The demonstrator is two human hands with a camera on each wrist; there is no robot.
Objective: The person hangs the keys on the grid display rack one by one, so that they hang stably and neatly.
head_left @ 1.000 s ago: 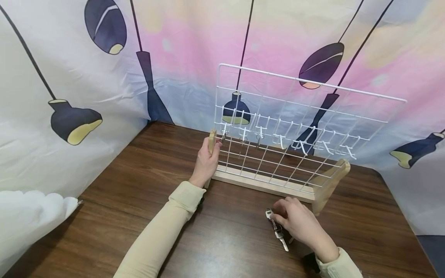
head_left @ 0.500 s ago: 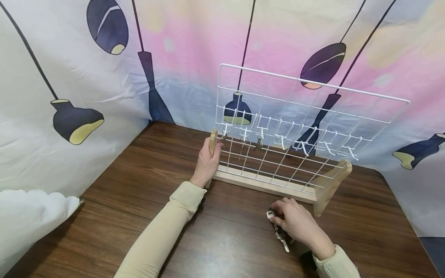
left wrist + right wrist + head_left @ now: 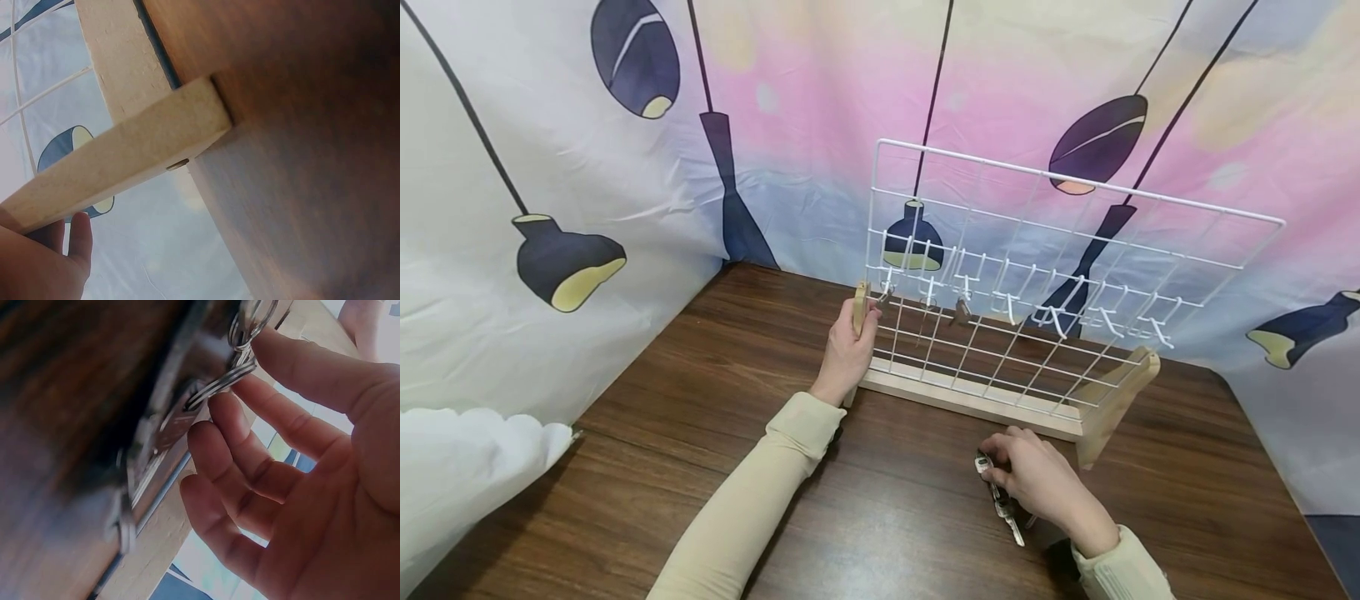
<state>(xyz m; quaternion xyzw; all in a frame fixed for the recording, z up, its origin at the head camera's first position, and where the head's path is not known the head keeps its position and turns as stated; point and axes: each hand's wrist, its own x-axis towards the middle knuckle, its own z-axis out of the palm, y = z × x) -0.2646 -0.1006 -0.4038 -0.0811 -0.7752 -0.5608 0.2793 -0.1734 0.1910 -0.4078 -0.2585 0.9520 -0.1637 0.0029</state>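
My left hand [image 3: 847,346] grips the left wooden side post [image 3: 860,308] of a white wire grid rack. In the left wrist view, the fingers [image 3: 80,240] wrap the pale wood end piece [image 3: 125,150]. Low in front of the rack's right half, my right hand [image 3: 1045,479] pinches a bunch of silver keys [image 3: 1006,508]. Seen from the right wrist, thumb and index finger meet at the metal key rings [image 3: 222,384], while the other fingers curl loosely below. White hooks [image 3: 1009,308] line the grid, and keys [image 3: 961,312] hang on the left ones.
The rack's wooden base bar [image 3: 970,397] and right foot [image 3: 1116,412] stand on a dark wood table [image 3: 887,500]. Behind is a cloth backdrop [image 3: 805,100] printed with lamps. White gathered fabric [image 3: 475,467] overlaps the table's left edge.
The right fingers have drawn in slightly closer on the keys, which barely move. A key on the third hook has turned its broad side. The left hand keeps its place on the post.
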